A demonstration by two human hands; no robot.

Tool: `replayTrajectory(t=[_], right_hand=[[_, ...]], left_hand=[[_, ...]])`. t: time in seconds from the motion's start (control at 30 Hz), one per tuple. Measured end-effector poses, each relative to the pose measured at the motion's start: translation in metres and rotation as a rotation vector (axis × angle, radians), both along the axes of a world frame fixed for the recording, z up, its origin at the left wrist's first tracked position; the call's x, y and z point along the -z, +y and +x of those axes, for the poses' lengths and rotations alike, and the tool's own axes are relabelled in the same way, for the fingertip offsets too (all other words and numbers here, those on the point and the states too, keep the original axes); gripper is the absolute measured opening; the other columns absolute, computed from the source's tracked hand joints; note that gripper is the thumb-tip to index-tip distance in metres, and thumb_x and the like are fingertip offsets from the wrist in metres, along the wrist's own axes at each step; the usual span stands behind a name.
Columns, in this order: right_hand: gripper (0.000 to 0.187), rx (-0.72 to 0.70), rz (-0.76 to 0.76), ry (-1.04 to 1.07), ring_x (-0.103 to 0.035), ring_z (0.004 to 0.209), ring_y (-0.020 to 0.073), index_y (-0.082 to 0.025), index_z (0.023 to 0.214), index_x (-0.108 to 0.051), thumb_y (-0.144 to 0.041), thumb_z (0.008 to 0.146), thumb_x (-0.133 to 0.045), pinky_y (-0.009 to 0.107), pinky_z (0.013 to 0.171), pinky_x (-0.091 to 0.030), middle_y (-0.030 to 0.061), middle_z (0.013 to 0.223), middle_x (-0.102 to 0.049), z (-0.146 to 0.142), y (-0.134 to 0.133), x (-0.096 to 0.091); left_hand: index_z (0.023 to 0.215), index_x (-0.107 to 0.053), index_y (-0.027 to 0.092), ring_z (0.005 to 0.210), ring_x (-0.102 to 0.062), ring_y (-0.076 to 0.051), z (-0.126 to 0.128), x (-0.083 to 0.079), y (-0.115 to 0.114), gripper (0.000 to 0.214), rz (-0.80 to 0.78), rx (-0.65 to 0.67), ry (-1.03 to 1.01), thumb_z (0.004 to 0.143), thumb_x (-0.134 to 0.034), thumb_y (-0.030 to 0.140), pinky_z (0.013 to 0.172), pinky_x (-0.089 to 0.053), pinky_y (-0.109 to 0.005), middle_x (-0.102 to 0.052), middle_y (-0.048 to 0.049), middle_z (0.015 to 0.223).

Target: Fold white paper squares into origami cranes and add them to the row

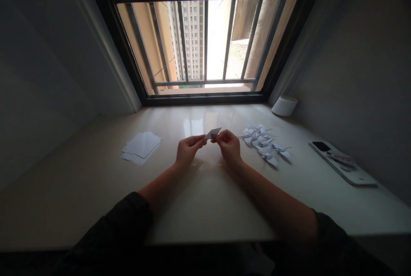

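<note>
- Over the middle of the table (192,212), the left hand (189,151) and the right hand (229,146) are holding one small folded paper (214,132).
- The left hand is pinching the paper at its left end, with thumb and fingers close together.
- The right hand is pinching it near its lower right side; its other fingers are curling in.
- The paper is tilting, with one sharp corner pointing up and to the right.
- Off to the left, flat white sheets (143,145) are lying in a messy pile, well apart from the left hand.
- Just to the right of the right hand, a bunch of white paper birds (261,141) is sitting close together, some touching, with thin tips sticking out.
- Farther right, a pale phone (351,174) is lying near the wall (356,96), its dark camera patch facing up.
- By the far right corner, a white tub (284,106) is resting near the window (192,45).
- Dark bars (206,40) are standing across the window, and bright light is coming in.
</note>
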State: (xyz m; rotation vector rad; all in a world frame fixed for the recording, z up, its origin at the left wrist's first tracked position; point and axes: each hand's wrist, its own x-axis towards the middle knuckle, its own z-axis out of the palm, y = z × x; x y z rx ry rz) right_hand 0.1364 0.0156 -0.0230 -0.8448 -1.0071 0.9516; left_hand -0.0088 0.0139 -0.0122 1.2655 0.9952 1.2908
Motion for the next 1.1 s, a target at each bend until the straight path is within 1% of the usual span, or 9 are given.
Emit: replayTrajectory(t=[0.13,0.3,0.4,0.53,0.67,0.8,0.97,1.1], right_hand=[[0.035,0.023,-0.024,-0.015,-0.064,0.058,0.017,-0.02,0.061,-0.046,-0.039,0.062,-0.075,0.028,0.055,-0.05,-0.0043,0.056,-0.058,0.0003,-0.0013,-0.002],[0.038,0.009,-0.048,-0.017,-0.066,0.059,0.0187,-0.022,0.071,-0.043,-0.041,0.063,-0.074,0.03,0.057,-0.05,-0.0032,0.06,-0.063,0.0008,-0.0029,-0.0066],[0.043,-0.019,-0.055,0.03,-0.066,0.061,0.0181,-0.024,0.078,-0.037,-0.041,0.063,-0.073,0.031,0.062,-0.05,-0.0041,0.061,-0.065,0.0,-0.003,-0.0085],[0.051,-0.034,-0.097,0.077,-0.066,0.063,0.0172,-0.024,0.082,-0.035,-0.036,0.057,-0.078,0.03,0.063,-0.049,-0.0043,0.064,-0.067,-0.0025,-0.0016,-0.006],[0.052,-0.024,-0.136,0.138,-0.064,0.059,0.0164,-0.024,0.08,-0.037,-0.031,0.052,-0.08,0.029,0.062,-0.048,-0.0069,0.057,-0.063,-0.0031,-0.0011,-0.0036],[0.051,-0.014,-0.138,0.183,-0.063,0.055,0.0156,-0.024,0.076,-0.036,-0.028,0.051,-0.08,0.029,0.061,-0.048,-0.0099,0.051,-0.058,-0.0015,-0.0016,-0.006],[0.052,-0.007,-0.132,0.185,-0.061,0.053,0.0147,-0.024,0.075,-0.034,-0.027,0.05,-0.081,0.028,0.061,-0.047,-0.0099,0.05,-0.058,0.0002,-0.0022,-0.0094],[0.054,0.013,-0.142,0.174,-0.061,0.053,0.0151,-0.024,0.075,-0.034,-0.03,0.049,-0.081,0.029,0.06,-0.047,-0.0094,0.051,-0.058,0.0001,-0.0021,-0.009]], left_hand=[[0.094,-0.071,0.014,0.077,-0.067,-0.021,-0.0008,-0.0008,0.0005,0.038,-0.02,0.027,0.018,0.065,-0.074,0.037,0.075,-0.05,-0.034,-0.072,-0.0097,0.08],[0.093,-0.071,0.013,0.073,-0.067,-0.02,0.0018,-0.0042,-0.0027,0.037,0.023,-0.021,0.008,0.066,-0.074,0.037,0.072,-0.051,-0.034,-0.072,-0.0093,0.076],[0.094,-0.071,0.013,0.074,-0.067,-0.02,0.0031,-0.006,-0.0052,0.037,0.045,-0.038,-0.008,0.067,-0.073,0.037,0.072,-0.052,-0.034,-0.072,-0.0093,0.077],[0.094,-0.071,0.014,0.075,-0.067,-0.02,0.003,-0.0068,-0.0071,0.034,0.081,-0.013,0.021,0.068,-0.071,0.037,0.073,-0.052,-0.034,-0.072,-0.0086,0.079],[0.092,-0.072,0.015,0.074,-0.067,-0.02,0.0023,-0.0046,-0.0057,0.033,0.074,0.024,0.055,0.068,-0.071,0.038,0.073,-0.052,-0.033,-0.072,-0.0082,0.079],[0.091,-0.072,0.015,0.073,-0.067,-0.019,0.002,-0.0015,-0.0025,0.033,0.051,0.041,0.06,0.066,-0.073,0.037,0.071,-0.052,-0.032,-0.072,-0.0081,0.078],[0.088,-0.072,0.014,0.068,-0.066,-0.018,0.0026,-0.0033,-0.0019,0.033,0.034,0.024,0.075,0.064,-0.075,0.037,0.068,-0.052,-0.031,-0.072,-0.0076,0.071],[0.088,-0.072,0.014,0.066,-0.067,-0.019,0.0032,-0.0054,-0.0027,0.034,0.016,0.029,0.072,0.064,-0.075,0.038,0.067,-0.052,-0.031,-0.072,-0.0082,0.071]])
